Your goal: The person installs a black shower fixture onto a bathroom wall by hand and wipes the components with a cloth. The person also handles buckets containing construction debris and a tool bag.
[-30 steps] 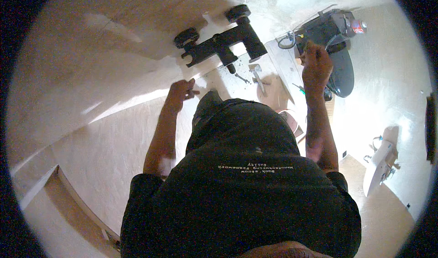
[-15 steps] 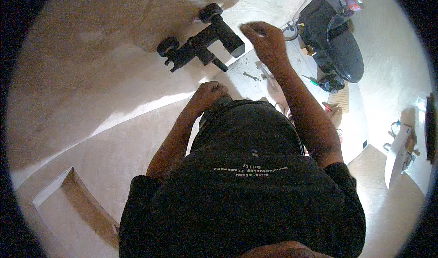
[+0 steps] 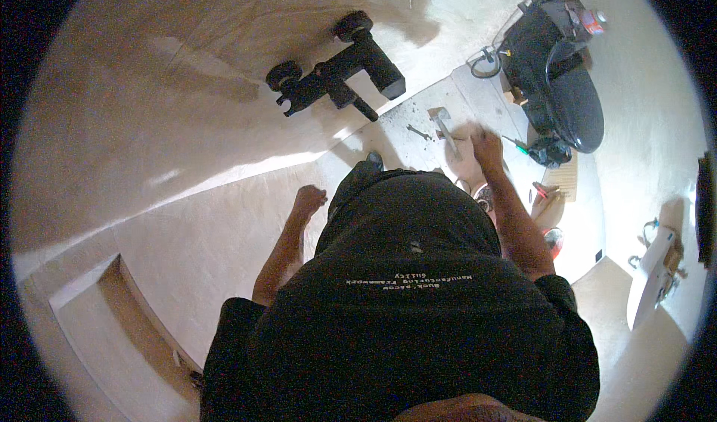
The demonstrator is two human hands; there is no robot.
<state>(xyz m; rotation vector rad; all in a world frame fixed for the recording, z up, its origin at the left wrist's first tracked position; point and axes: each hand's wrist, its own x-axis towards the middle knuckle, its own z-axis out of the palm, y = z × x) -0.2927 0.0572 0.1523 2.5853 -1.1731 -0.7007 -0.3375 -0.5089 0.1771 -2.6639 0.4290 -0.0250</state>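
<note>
Away from the wall, my left hand (image 3: 309, 199) hangs at my left side, its fingers curled in, with nothing visible in them. My right hand (image 3: 488, 146) is low on the right, over the floor; motion smears its fingers, so a grip cannot be made out. Nearest to it in the picture are a hammer-like tool (image 3: 446, 129) with a pale head and a green-handled tool (image 3: 517, 146). A small open-ended wrench (image 3: 418, 132) lies farther left. The black mixer tap (image 3: 340, 71), with two round wall flanges, is fixed to the wall ahead; neither hand touches it.
A black toilet (image 3: 575, 101) stands at the right, with a bottle (image 3: 594, 22) on top and a looped hose (image 3: 486, 65) beside it. Red-handled pliers (image 3: 545, 190) and cardboard (image 3: 564, 177) lie on the floor. A white basin (image 3: 648, 284) is far right; a recess (image 3: 123, 340) lies left.
My right hand has moved away from beside the tap, down toward the floor on the right. My left hand has shifted left and lower. The view has tilted slightly.
</note>
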